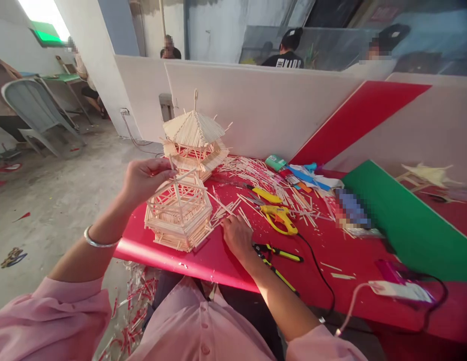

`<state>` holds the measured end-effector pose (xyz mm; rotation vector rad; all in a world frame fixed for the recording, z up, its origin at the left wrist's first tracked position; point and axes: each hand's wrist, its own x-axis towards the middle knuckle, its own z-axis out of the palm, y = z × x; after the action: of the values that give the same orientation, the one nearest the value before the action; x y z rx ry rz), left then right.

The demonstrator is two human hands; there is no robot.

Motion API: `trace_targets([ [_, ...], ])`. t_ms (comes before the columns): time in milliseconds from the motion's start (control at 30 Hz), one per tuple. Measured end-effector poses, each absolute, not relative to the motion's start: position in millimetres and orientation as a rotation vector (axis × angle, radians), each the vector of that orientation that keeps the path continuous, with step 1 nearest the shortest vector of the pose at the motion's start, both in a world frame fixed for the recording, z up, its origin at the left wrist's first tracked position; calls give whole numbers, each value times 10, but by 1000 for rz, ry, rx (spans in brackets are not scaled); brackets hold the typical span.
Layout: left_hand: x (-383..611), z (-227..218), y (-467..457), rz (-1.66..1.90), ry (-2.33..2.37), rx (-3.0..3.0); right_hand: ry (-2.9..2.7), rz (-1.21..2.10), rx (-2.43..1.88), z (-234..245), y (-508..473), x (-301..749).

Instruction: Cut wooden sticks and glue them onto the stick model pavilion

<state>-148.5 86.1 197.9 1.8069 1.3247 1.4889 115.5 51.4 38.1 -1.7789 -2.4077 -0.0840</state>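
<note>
Thumb and fingertips of the left hand (pixel 148 178) are pinched together on a thin stick (pixel 171 161), just above the near rim of a 6-sided stick frame (pixel 178 218). That frame stands upright on the near left part of the red desk (pixel 308 268), its open top showing crossed sticks and slatted walls below. A silver bracelet (pixel 101 241) circles the left wrist.

To the right of the frame, the right hand (pixel 238 234) rests low on the desk with bent fingers, near a few loose sticks; whether it grips anything I cannot tell. Just beside its wrist lie black-and-yellow pliers (pixel 284 253).

Directly behind the frame stands a taller stick model (pixel 195 131), with a pointed, slatted roof and an upright spike on top. A heap of loose sticks (pixel 256 173) spreads to its right. In front of that heap lie a yellow-handled tool (pixel 269 195) and a yellow glue gun (pixel 280 218) with a black cord (pixel 319 268).

Farther right are a white power strip (pixel 401 290) and a slanted green board (pixel 410 230). Beyond the desk runs a pale partition (pixel 233 93), with 3 people partly visible over it. Red and white scraps (pixel 130 321) litter the floor (pixel 73 188) below, and a grey chair (pixel 33 103) stands at far left.
</note>
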Motion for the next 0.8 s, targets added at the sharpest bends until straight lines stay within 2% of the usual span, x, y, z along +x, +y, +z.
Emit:
trace_targets([
  [300, -1520, 1957, 887, 1447, 1267, 1810, -2183, -9, -1512, 980, 537, 1287],
  [567, -1534, 1927, 916, 1438, 1252, 1787, -2190, 213, -1378, 938, 350, 1297],
  [800, -1540, 1915, 929, 1443, 1208, 1729, -2208, 265, -1330, 899, 356, 1250],
])
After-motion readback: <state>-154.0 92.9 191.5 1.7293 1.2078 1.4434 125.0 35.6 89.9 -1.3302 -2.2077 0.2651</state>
